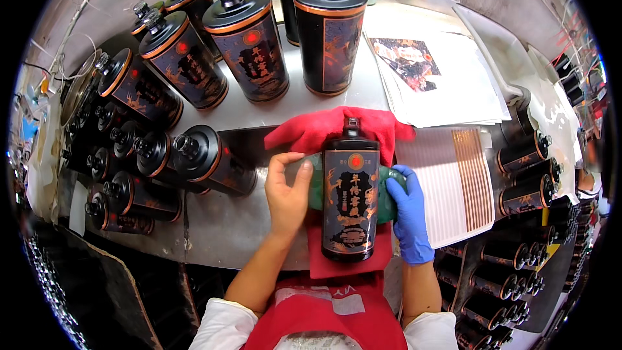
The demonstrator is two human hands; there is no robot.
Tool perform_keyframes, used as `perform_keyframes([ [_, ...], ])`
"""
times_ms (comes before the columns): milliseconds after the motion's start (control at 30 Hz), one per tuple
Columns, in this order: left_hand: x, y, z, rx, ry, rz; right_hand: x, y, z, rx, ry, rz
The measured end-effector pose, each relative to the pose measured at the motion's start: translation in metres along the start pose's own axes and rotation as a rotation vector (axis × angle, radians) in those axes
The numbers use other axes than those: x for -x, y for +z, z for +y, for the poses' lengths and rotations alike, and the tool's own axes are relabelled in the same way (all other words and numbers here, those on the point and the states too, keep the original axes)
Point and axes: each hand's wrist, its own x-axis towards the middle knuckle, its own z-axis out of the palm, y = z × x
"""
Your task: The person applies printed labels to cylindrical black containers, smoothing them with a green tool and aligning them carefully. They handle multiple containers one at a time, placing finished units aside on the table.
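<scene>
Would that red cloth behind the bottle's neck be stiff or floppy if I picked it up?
Probably floppy: the red cloth droops in soft folds. Its surface looks fuzzy, so it's likely not very slippery.

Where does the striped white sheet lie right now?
In the head view, the striped sheet lies right of the blue-gloved right hand, just below the white papers.

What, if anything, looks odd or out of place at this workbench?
The gloving looks mismatched: the right hand has blue-covered fingers, while the left hand is bare. The red cloth behind the black bottle between them also lies rumpled. I see no spill or breakage.
</scene>
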Motion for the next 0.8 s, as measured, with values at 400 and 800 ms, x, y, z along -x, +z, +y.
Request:
perform_keyframes([
  [400, 0.037, -0.001, 0.031, -0.139, 0.111, -0.058, 0.045, 0.018, -0.033, 0.16, -0.194, -0.029],
  [800, 0.057, 0.001, 0.061, -0.367, 0.297, -0.031, 0.067, 0.035, -0.056, 0.399, -0.461, 0.081],
])
